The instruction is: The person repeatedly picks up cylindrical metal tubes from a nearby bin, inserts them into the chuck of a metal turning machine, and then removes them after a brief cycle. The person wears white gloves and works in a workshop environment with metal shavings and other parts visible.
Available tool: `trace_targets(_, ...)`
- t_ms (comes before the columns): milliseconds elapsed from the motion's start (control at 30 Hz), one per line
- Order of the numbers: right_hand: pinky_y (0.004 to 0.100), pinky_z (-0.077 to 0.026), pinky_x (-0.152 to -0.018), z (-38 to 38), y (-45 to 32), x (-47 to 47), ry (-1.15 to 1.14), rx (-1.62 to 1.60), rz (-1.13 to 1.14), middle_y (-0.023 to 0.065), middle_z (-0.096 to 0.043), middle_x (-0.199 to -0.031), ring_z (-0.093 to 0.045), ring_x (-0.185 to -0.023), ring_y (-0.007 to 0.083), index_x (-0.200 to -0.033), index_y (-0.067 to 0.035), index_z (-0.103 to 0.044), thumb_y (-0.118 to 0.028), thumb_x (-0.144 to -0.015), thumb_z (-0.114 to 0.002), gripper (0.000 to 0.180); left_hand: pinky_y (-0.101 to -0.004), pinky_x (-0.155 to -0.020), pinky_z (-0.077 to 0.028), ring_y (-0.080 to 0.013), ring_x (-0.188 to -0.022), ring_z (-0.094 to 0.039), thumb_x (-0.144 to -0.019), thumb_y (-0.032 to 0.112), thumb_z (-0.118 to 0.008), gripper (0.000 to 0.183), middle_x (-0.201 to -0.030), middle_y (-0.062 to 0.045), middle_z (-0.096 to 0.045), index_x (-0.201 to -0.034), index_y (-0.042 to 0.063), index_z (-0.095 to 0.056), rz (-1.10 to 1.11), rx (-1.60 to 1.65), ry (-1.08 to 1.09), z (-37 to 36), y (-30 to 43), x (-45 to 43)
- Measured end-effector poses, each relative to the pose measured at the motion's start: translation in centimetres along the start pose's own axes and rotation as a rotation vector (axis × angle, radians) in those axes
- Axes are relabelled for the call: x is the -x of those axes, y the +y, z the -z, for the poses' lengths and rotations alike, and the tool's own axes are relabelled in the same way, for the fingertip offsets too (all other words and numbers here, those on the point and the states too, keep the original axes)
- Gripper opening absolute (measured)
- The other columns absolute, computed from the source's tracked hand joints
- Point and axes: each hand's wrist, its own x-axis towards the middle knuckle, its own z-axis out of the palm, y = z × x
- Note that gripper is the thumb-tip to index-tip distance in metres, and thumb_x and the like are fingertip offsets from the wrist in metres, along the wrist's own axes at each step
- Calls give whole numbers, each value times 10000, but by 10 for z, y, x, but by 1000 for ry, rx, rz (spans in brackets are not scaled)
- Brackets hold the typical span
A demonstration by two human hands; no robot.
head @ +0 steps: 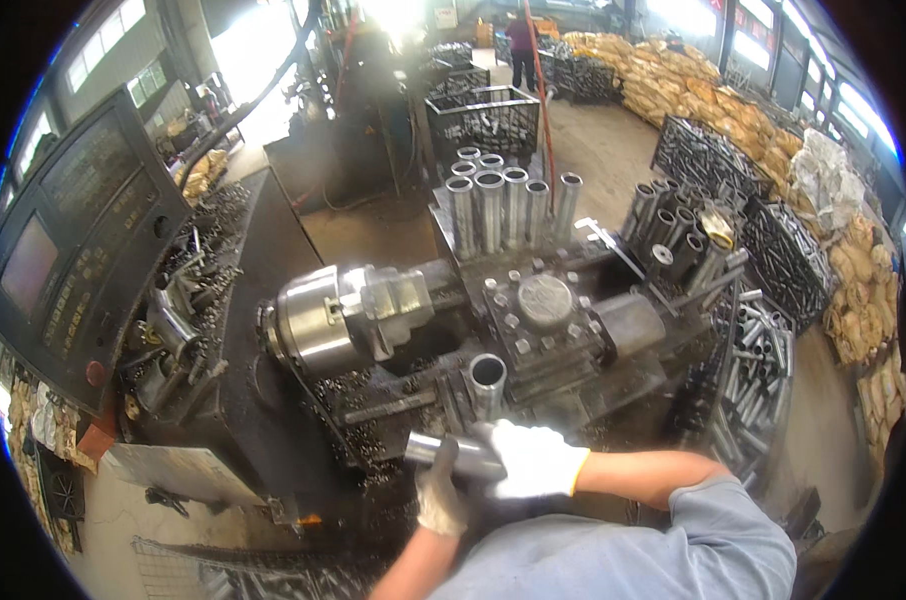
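Both of my hands, in pale work gloves, are on a short shiny metal tube held roughly level in front of my body. My left hand, its glove darkened at the fingers, grips the tube from below near its middle. My right hand closes around its right end, partly hiding it. Just beyond, another metal tube stands upright on the lathe. The lathe chuck lies ahead to the left, and the tool turret with its bolts is ahead to the right.
Several tubes stand upright behind the turret. A caliper lies near darker tubes at the right. The control panel rises at the left. Bins of tubes line the right side. A person stands far back.
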Motion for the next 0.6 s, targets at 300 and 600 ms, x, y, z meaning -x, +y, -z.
trace_targets(300,443,-587,-840,-65,118,-1,-421,-722,-34,177,-754,-982,-715,-883,263,-1250,32,-668,-386,-752,-841,673,-502,-1057,-527,-331,-1264,-654,-1076,613,-432,662,-1366,-132,-695,-1425,86,-630,168,459,124,10,-21,-3)
trace_targets(600,387,-585,-935,31,108,49,340,-787,-38,125,-764,-1089,-743,-997,258,-1243,-87,-684,-219,-755,-897,549,-450,-805,-646,-331,-936,-748,-882,200,-876,750,-1140,-157,-729,-1502,57,-479,-291,-460,27,-47,29,7)
